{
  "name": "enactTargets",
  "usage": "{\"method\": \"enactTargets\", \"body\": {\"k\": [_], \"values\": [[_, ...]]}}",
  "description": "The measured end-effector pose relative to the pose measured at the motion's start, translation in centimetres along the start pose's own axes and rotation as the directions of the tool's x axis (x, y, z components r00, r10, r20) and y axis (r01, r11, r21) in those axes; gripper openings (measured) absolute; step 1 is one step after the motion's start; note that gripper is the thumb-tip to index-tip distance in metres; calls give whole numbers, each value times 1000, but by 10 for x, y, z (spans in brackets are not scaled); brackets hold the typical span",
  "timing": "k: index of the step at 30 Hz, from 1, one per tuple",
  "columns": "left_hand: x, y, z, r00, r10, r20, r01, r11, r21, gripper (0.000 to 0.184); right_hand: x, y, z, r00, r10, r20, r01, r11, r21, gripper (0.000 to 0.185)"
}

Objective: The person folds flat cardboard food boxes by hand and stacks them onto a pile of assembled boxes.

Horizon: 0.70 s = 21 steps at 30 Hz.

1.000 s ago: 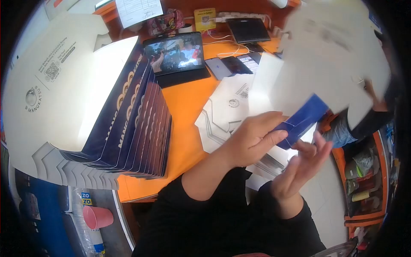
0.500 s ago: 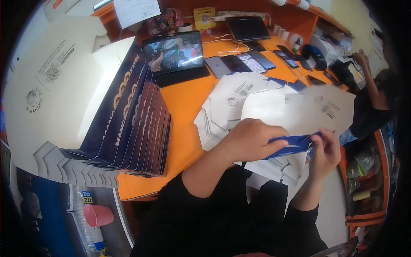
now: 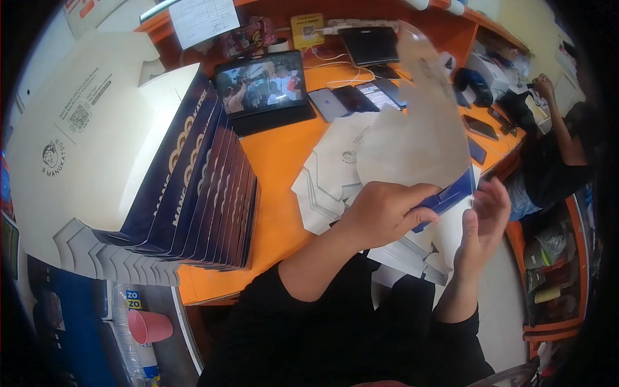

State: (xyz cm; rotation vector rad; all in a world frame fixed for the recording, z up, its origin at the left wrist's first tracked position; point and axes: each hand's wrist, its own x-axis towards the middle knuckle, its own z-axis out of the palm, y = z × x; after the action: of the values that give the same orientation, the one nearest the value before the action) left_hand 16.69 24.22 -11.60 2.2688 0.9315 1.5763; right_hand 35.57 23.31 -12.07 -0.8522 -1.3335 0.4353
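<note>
My left hand [image 3: 393, 213] pinches the blue edge of a cardboard sheet [image 3: 416, 145], whose pale inner face is blurred and tilted up over the table. My right hand [image 3: 485, 216] is beside the sheet's right end, fingers apart and holding nothing. Under the sheet lies a pile of flat white cardboard cutouts [image 3: 320, 187] with stepped edges. On the left stands a tall nested stack of folded boxes [image 3: 193, 187], dark blue outside and white inside.
A tablet [image 3: 261, 84] playing a video stands behind the stack. Several phones [image 3: 329, 104] and white cables lie at the back. A pink cup [image 3: 149, 326] is at the lower left. Another person [image 3: 561, 138] is at the far right.
The held sheet has swung from lying low to the right to a steeper, upright tilt. My right hand has let go of its blue edge and opened.
</note>
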Motion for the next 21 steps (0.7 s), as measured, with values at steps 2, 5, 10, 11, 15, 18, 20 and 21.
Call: {"method": "enactTargets", "body": {"k": [2,5,10,11,15,18,20,21], "values": [[-2,-1,4,988,12,152,-20,999,49,51,-10,22,1,960,237,150,-264,945,193,83],[-5,3,5,931,-8,365,1,1000,21,59,-3,21,5,883,350,312,-424,880,212,92],[6,-6,-19,966,246,-80,-212,929,302,57,17,24,-12,900,328,288,-401,883,245,92],[8,-8,-32,948,271,-168,-188,900,393,46,21,30,-22,893,342,292,-412,882,229,95],[8,-13,-62,888,207,-410,51,843,535,52,38,3,-27,880,-49,473,-175,892,418,99],[5,-20,-55,904,141,-403,130,809,573,48,45,25,-37,911,66,407,-202,931,302,97],[1,-32,-45,828,-137,-543,144,989,-30,38,47,38,-45,916,117,384,-228,938,259,96],[3,-27,-47,850,-51,-524,166,970,176,30,45,32,-40,918,102,384,-219,936,276,97]]}}
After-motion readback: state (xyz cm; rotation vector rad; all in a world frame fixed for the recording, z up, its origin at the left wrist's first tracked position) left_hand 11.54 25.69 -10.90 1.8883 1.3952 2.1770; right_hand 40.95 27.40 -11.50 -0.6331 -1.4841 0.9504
